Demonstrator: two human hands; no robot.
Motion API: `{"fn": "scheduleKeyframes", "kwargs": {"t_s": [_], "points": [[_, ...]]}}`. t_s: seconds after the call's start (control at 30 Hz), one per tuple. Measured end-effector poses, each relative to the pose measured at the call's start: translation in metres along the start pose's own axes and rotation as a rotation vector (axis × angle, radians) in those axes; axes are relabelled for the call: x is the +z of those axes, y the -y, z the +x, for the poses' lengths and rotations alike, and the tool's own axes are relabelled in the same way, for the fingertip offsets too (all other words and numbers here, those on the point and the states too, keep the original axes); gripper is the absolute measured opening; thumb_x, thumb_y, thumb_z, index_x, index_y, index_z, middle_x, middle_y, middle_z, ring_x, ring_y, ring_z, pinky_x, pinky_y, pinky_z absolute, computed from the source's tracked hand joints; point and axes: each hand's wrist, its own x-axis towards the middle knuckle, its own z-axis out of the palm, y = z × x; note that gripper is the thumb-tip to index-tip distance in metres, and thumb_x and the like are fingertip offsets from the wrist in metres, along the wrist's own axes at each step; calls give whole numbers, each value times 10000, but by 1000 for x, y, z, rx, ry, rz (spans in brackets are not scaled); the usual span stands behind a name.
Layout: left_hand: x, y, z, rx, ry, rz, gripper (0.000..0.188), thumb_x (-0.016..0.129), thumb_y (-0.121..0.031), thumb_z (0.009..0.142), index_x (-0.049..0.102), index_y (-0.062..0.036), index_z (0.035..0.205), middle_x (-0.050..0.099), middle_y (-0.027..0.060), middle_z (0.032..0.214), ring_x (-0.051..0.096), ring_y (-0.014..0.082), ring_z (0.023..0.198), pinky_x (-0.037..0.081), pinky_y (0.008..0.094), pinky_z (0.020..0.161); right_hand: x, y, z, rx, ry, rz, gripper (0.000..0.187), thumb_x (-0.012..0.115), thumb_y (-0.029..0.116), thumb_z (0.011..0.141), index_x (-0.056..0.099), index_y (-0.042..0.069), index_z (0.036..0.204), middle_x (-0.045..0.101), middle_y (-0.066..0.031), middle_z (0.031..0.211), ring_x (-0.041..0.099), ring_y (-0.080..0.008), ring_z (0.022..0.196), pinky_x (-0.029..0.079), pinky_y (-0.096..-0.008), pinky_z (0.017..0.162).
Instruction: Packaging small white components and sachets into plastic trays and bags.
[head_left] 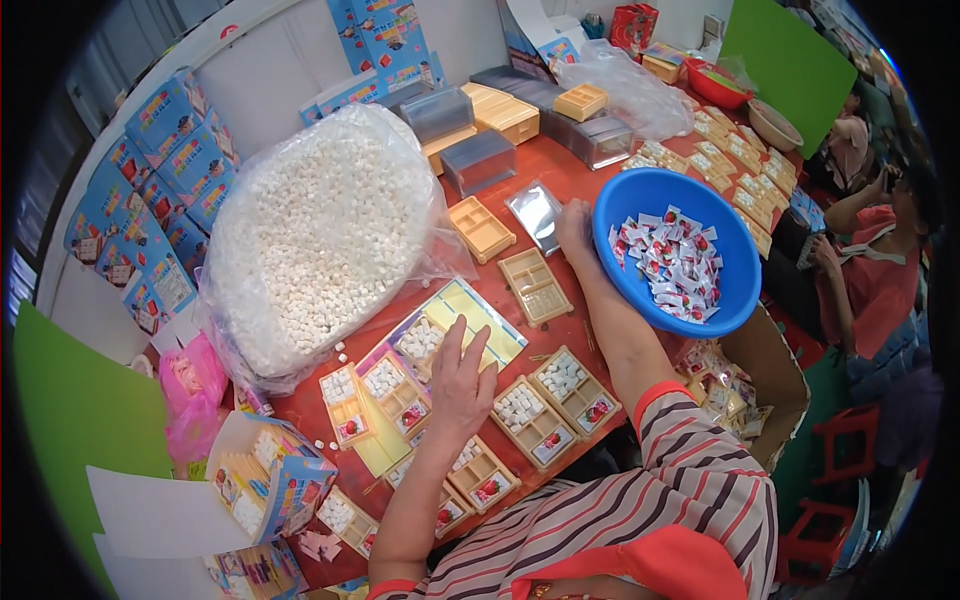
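Note:
My left hand (465, 378) reaches over the middle of the table with its fingers spread and nothing in them. Beneath it, a cream divided tray (421, 340) holds white cubes on a yellow-and-purple sheet (481, 316). My right hand (574, 228) is at the left side of a blue bowl (741, 291) of small printed packets (675, 262). Its fingers are mostly hidden, so their grip does not show. A clear plastic cover (535, 215) lies just left of it. Closer to me, several trays (521, 410) hold cubes and a strawberry-printed packet each.
A big clear bag (320, 235) of white cubes fills the table's left. Empty trays (482, 229) and stacked clear covers (478, 162) stand farther back. Filled trays (745, 150) cover the far right. A cardboard box (785, 400) of packs stands below the bowl; other people sit at right.

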Motion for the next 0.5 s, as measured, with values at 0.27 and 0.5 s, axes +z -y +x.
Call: {"fn": "scheduleKeyframes", "kwargs": {"t_s": [0.27, 0.5], "points": [[-7, 2, 35, -429, -95, -756, 821, 597, -204, 869, 144, -95, 1545, 290, 195, 1533, 347, 297, 1377, 277, 421, 1127, -14, 58, -60, -60, 403, 894, 171, 540, 164, 868, 612, 19, 810, 612, -88, 740, 623, -204, 747, 475, -316, 657], [-16, -2, 47, -354, -270, -1395, 907, 574, -148, 857, 1, -130, 1559, 391, 131, 1436, 417, 225, 1299, 314, 358, 1088, -11, 101, -192, -101, 761, 1010, 252, 555, 225, 885, 577, -13, 803, 561, -79, 729, 538, -147, 675, 432, -307, 611]]}}
